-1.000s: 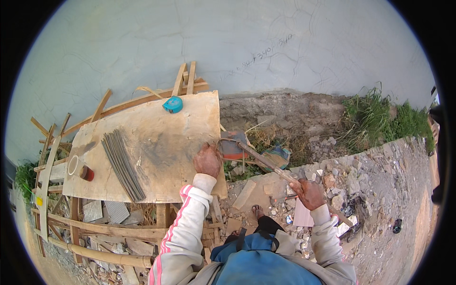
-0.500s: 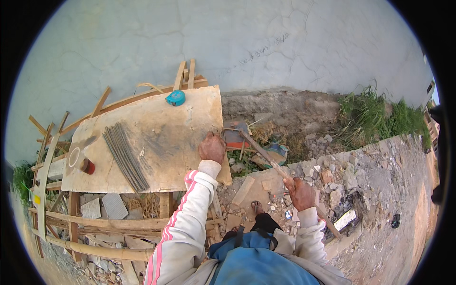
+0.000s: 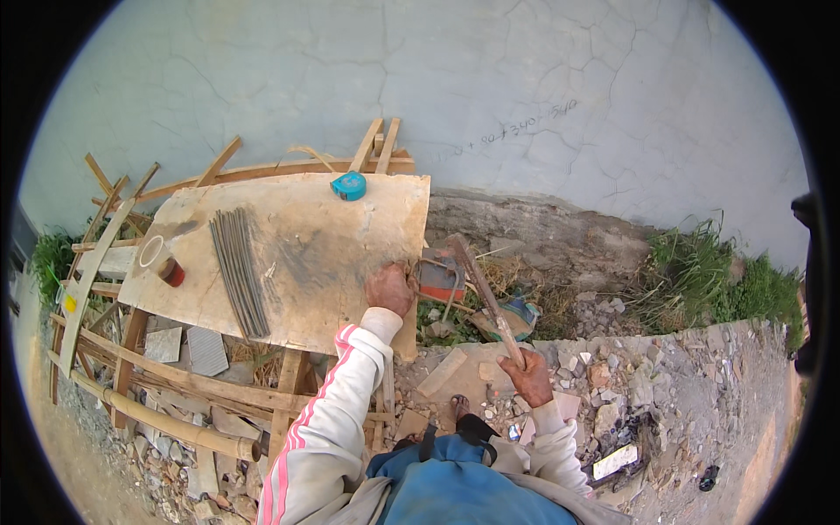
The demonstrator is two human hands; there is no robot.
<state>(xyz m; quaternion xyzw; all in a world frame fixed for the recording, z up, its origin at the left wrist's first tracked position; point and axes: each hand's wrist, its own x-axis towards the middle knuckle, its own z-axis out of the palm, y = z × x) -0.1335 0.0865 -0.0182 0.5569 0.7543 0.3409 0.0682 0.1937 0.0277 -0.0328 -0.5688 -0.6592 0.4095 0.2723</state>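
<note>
Diagonally, the brown bar (image 3: pixel 486 299) runs from the right hand (image 3: pixel 529 381) away from the body, its far end pointing up and left toward the grey wall (image 3: pixel 560 79), its near end at the fist. It lies to the right of the worn board (image 3: pixel 319 306), past the red and dark thing (image 3: pixel 442 280) by the board's edge.

The right hand is closed around the bar's near end, its forearm coming up from below and leaning left. The left hand, well apart from it, rests at the board's right edge, knuckles up (image 3: pixel 391 287), fingers curled; whether they grip something cannot be told. The left forearm slants up and right in its pink-striped sleeve (image 3: pixel 328 411). Further left, thin rods (image 3: pixel 238 273) lie bunched lengthwise on the board, with a blue tape measure (image 3: pixel 349 185) near its back edge.
</note>
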